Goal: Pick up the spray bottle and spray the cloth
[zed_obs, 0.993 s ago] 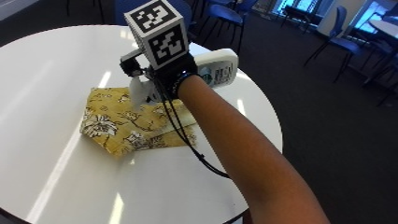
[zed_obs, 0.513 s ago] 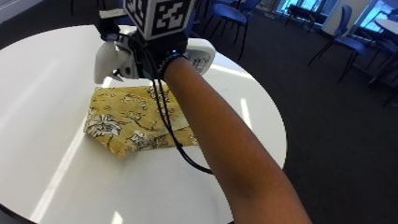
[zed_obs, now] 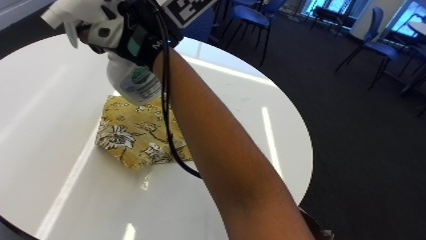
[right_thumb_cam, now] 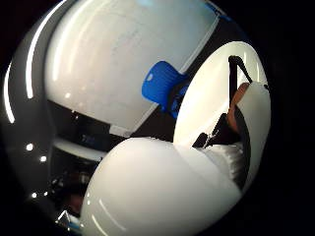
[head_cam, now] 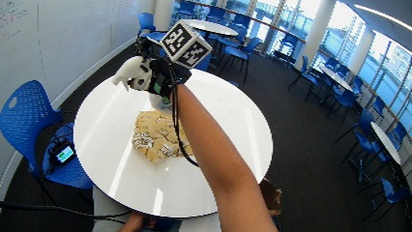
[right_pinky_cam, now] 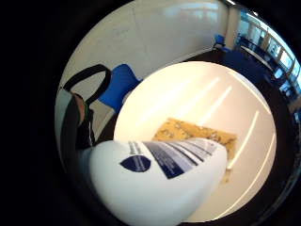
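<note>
Forearm bare and extended from the near edge of the round white table (zed_obs: pixel 279 125), we follow it up to the gloved right hand (zed_obs: pixel 136 35), which is raised above the tabletop. We record its fingers curled round the neck of the white spray bottle (zed_obs: pixel 133 82), though the individual fingertips are hidden behind the glove and we cannot tell whether one rests on the trigger. The bottle is clear of the table, its rounded body with a printed label hanging below the hand and its white nozzle head (head_cam: pixel 128 71) jutting out beyond the knuckles, towards the table's far side. In the little finger side palm view the bottle's labelled body (right_pinky_cam: pixel 155 183) fills the near field, with the cloth beyond it. We note the yellow floral cloth (zed_obs: pixel 136 137) lying folded flat on the table beneath and just in front of the bottle, not touching it. Further out, a blue chair (head_cam: pixel 29 121) stands beside the table, and more blue chairs and tables lie well beyond.
</note>
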